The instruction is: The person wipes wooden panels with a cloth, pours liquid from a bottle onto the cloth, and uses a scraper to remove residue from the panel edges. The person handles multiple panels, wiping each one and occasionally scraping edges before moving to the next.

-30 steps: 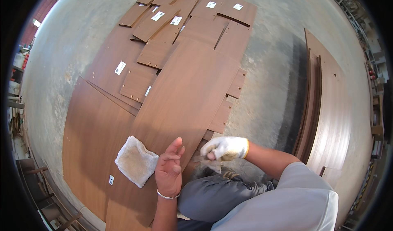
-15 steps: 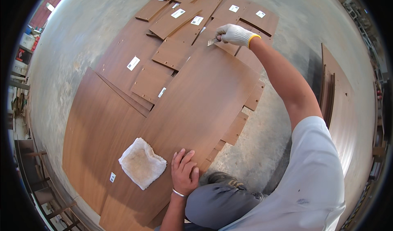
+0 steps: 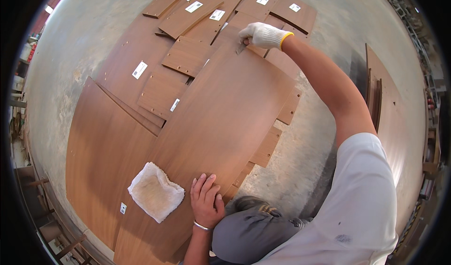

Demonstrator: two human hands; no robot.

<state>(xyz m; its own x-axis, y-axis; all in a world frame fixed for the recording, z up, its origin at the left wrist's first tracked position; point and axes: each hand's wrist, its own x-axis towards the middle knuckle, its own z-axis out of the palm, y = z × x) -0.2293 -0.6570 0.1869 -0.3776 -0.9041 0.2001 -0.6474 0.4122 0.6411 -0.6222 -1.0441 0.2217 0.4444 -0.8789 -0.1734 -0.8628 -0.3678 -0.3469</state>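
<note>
A long brown wood-grain panel point(image 3: 213, 110) lies in front of me on top of other panels. My right hand point(image 3: 264, 35), in a white knit glove with a yellow cuff, reaches to the panel's far end. Its closed fingers grip a small scraper point(image 3: 240, 49) with its blade at the panel surface; the handle is hidden in the glove. My bare left hand point(image 3: 206, 201) rests on the panel's near right edge, fingers extended and holding nothing. Left of that hand, a folded white cloth point(image 3: 156, 192) with a brownish stain lies on the panel.
Several smaller brown boards point(image 3: 186, 56) with drilled holes and white labels lie overlapped at the far side. Another large panel point(image 3: 105, 161) lies to the left. More boards point(image 3: 390, 105) lie on the concrete floor point(image 3: 300, 147) at the right. Metal racks point(image 3: 44, 204) stand at the left rim.
The view has shifted slightly, so the panels and cloth appear farther left. My right hand has brought the scraper a little nearer along the panel. My left hand stays on the edge.
</note>
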